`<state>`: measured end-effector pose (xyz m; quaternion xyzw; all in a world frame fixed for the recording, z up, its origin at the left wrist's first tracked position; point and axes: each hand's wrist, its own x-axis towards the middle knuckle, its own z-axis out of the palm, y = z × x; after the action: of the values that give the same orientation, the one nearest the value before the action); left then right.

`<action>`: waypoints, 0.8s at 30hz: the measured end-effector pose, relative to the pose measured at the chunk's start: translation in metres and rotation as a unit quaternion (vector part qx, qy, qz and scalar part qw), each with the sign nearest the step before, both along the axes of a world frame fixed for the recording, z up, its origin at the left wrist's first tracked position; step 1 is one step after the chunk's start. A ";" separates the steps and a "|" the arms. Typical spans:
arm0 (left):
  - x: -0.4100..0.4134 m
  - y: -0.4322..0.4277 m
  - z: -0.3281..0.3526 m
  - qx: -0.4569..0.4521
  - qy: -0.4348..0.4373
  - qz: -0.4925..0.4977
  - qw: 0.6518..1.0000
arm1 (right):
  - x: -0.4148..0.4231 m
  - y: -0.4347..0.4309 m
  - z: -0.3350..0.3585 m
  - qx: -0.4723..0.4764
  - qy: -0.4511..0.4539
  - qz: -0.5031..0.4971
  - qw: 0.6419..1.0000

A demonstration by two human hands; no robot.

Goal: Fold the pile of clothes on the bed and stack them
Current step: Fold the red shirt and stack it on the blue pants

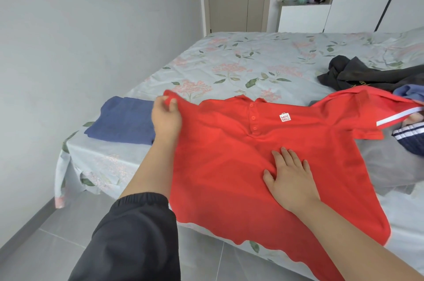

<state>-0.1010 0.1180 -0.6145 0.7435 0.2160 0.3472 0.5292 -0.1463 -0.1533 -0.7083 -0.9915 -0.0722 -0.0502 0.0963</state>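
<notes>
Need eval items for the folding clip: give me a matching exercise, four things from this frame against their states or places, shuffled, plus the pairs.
Things
1. blue garment
2. dark grey garment
3. left hand
4. right hand

States or places
A. lies open and flat on the front of the red polo shirt
B. folded, near the left edge of the bed
C. grips a sleeve of the red polo shirt
D. crumpled, unfolded, at the right of the bed

Pairs: 1-B, 2-D, 3-C, 4-A

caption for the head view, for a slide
Left hand pinches a sleeve of the red polo shirt; right hand presses its front.
</notes>
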 end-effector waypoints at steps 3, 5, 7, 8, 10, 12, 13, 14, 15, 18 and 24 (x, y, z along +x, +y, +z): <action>-0.007 -0.037 0.002 0.186 0.000 -0.259 0.948 | 0.000 -0.002 0.002 0.028 0.003 0.000 1.000; -0.013 -0.053 -0.010 0.298 0.091 -0.410 0.857 | 0.001 -0.003 0.005 0.070 0.001 -0.004 0.998; -0.020 -0.055 -0.028 0.355 0.141 -0.405 0.831 | 0.001 -0.004 0.009 0.148 -0.012 -0.018 0.989; -0.024 -0.052 -0.037 0.387 0.155 -0.362 0.834 | 0.002 -0.004 0.011 0.195 -0.020 -0.029 0.980; -0.031 -0.043 -0.050 0.449 0.195 -0.265 0.831 | 0.001 -0.004 0.016 0.269 -0.025 -0.052 0.961; -0.033 -0.033 -0.057 0.443 0.222 -0.203 0.845 | 0.001 -0.004 0.017 0.283 -0.019 -0.055 0.957; -0.032 -0.029 -0.060 0.425 0.231 -0.183 0.856 | 0.001 -0.003 0.017 0.277 -0.017 -0.051 0.960; -0.031 -0.025 -0.061 0.412 0.239 -0.165 0.864 | 0.002 -0.003 0.017 0.268 -0.017 -0.046 0.962; -0.029 -0.023 -0.060 0.409 0.241 -0.147 0.868 | 0.002 -0.002 0.016 0.261 -0.017 -0.042 0.964; -0.027 -0.012 -0.057 0.388 0.234 -0.069 0.889 | 0.004 -0.001 0.014 0.248 -0.020 -0.027 0.968; -0.024 0.031 -0.064 0.225 0.295 0.024 0.928 | 0.009 0.001 0.008 0.187 -0.030 0.000 0.982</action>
<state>-0.1250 0.1489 -0.6785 0.9064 0.2964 0.1647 0.2521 -0.1378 -0.1521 -0.7004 -0.9540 -0.0645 -0.0929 0.2776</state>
